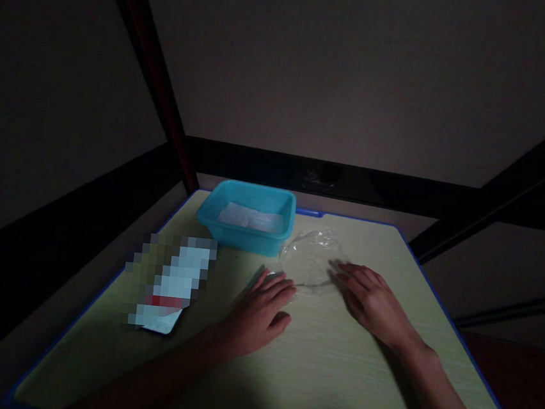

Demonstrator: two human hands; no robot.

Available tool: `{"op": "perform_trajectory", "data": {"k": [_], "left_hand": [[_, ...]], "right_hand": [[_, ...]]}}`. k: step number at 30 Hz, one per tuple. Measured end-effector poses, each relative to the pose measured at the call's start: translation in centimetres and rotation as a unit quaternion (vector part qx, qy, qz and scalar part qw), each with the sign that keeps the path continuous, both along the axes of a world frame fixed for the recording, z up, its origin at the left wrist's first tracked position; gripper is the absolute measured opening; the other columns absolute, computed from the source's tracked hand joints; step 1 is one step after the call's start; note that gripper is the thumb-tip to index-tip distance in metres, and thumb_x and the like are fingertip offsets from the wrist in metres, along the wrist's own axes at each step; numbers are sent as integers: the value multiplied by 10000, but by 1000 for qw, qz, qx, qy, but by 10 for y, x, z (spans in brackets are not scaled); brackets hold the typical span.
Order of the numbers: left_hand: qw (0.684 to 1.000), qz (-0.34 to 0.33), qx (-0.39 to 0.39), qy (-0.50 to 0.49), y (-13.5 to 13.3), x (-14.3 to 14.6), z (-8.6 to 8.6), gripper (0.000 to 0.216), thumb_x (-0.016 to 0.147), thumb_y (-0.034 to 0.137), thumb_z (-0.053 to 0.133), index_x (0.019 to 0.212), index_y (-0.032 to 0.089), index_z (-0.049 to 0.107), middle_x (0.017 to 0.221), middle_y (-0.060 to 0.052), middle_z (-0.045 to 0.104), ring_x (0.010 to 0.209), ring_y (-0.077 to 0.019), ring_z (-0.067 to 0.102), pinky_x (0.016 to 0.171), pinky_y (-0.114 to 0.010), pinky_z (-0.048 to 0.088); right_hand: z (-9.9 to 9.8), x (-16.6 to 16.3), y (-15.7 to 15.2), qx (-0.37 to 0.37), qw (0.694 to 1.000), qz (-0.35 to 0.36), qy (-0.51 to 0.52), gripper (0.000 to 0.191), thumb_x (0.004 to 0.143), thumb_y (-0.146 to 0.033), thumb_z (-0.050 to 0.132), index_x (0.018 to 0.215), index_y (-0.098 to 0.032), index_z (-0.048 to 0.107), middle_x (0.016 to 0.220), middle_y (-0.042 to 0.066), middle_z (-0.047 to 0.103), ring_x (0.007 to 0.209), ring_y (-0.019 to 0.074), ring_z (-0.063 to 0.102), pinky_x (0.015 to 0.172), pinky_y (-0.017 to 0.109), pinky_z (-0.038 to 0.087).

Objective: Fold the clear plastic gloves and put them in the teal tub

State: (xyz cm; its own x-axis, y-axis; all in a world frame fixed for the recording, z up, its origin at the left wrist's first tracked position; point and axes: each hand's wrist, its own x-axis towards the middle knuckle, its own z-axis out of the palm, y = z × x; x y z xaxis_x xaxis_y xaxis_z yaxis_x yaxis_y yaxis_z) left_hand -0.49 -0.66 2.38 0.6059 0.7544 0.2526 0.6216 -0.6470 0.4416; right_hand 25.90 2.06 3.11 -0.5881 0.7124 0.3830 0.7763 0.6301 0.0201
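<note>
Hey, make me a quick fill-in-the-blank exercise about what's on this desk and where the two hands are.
1. The tub at the far edge of the table is coloured ____.
2. Both hands rest flat at the edge of a clear ____ bag lying beside the tub.
3. The right hand touches the bag's right side, while the ____ hand touches its near-left corner.
4. Inside the tub lies something ____ in colour.

Missing words: blue; plastic; left; white
</note>
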Motion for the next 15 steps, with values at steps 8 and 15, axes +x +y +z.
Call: {"op": "perform_trajectory", "data": {"k": [8, 15], "left_hand": [[991, 63, 83, -82, -2, 2, 0, 347, 704, 184, 616, 1046, 165, 559, 1034, -79, 659, 1008, -224, 599, 1088, -542, 269], [969, 85, 162, -167, -9, 9, 2, 122, 725, 182, 601, 844, 189, 575, 806, -18, 670, 811, -178, 630, 1029, -499, 348]], "right_hand": [[15, -21, -12, -46, 988, 37, 144, 232, 915, -216, 425, 806, -169, 623, 766, 69, 703, 712, 185, 654, 737, 343, 526], [24, -59, -37, -68, 967, 102, 224, 260, 932, -232, 423, 779, -182, 626, 647, 37, 668, 578, 142, 614, 552, 248, 485]]}}
